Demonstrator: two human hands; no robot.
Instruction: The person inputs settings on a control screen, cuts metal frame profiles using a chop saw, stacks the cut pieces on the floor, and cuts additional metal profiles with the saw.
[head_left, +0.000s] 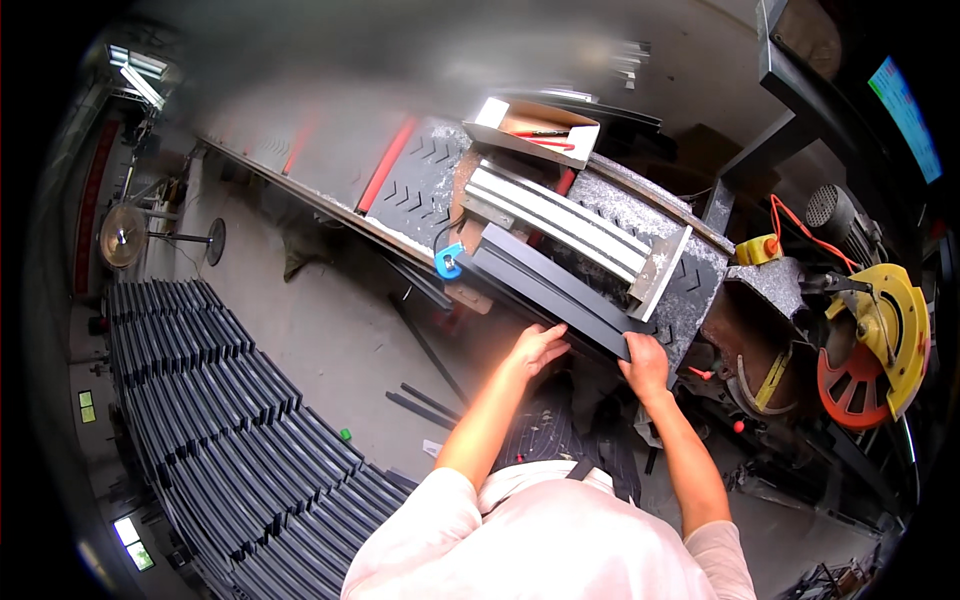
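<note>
A dark grey grooved metal profile (556,288) lies at a slant along the near side of the workbench. My right hand (646,364) is closed round its right end, thumb on top. Lower down, my left hand (541,348) has its fingers stretched out at the profile's near edge; whether they touch it I cannot tell. Behind the profile runs a pale striped metal bar (560,222), with a flat metal plate (660,274) at its right end. A blue hook-shaped fitting (449,262) with a dark cable sits beside the profile's left end.
An open cardboard box (535,131) with red pens or similar sticks stands behind the bar. To the right are a yellow and red circular-saw guard (878,345), a motor (838,215) and a yellow box (758,250). Rows of dark profiles (250,430) fill the floor at left.
</note>
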